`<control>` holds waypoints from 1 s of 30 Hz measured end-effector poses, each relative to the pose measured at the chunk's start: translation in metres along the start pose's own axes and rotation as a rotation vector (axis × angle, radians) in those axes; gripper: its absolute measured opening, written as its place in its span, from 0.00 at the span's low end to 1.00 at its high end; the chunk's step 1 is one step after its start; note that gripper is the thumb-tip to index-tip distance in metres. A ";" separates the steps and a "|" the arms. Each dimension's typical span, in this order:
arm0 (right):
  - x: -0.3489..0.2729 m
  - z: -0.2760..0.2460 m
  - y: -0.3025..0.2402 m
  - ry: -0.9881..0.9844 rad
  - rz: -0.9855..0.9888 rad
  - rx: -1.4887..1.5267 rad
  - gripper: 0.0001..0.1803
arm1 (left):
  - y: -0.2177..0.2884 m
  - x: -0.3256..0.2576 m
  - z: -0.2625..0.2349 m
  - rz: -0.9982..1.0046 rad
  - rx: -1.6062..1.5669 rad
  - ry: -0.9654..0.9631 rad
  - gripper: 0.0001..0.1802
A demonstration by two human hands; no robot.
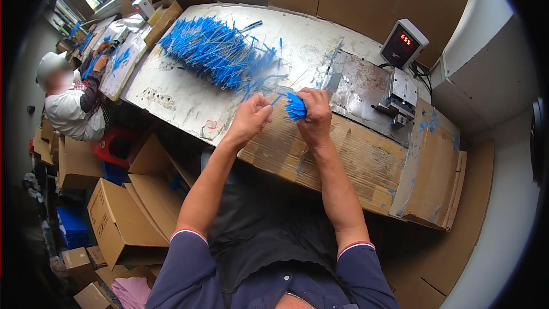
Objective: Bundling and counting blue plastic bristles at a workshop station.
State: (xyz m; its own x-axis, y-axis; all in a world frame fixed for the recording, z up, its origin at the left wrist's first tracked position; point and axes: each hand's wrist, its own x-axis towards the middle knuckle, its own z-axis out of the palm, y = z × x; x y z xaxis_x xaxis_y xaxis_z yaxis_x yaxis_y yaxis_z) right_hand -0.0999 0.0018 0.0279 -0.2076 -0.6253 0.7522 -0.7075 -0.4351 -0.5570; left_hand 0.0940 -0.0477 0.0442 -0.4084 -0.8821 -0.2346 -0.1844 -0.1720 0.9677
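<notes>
My right hand [314,115] is closed round a bundle of thin sticks [295,107], their bright blue ends pointing toward my left hand. Just left of it, my left hand [251,118] pinches a single blue-ended stick [276,100] between thumb and fingers, close to the bundle but apart from it. Beyond both hands a large loose heap of the same blue and whitish thin sticks [209,51] lies on the white worktable [171,106]. The heap's near right end is blurred. What the sticks are exactly, I cannot make out.
On the right are a metal plate [363,88], a small metal fixture [399,103] and a box with a red lit display [404,43]. Flattened cardboard [343,151] covers the near table edge. Open cartons [128,217] stand lower left. A co-worker [74,103] sits farther left.
</notes>
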 end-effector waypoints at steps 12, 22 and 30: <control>-0.009 0.002 0.006 -0.385 0.023 0.084 0.11 | 0.002 0.010 -0.013 0.050 0.175 -0.115 0.03; -0.002 -0.009 0.025 -0.230 0.236 0.027 0.09 | 0.012 0.003 -0.041 0.051 -0.026 0.094 0.06; -0.007 -0.008 0.028 -0.011 1.036 1.148 0.12 | -0.020 -0.002 -0.002 -0.076 -0.509 0.001 0.09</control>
State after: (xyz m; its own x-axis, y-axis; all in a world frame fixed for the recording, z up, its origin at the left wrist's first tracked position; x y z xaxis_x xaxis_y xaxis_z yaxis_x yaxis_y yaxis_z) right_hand -0.1236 -0.0012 0.0096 -0.2548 -0.9594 -0.1205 0.6208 -0.0668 -0.7811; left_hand 0.1007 -0.0434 0.0252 -0.4094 -0.8593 -0.3066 0.2447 -0.4272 0.8704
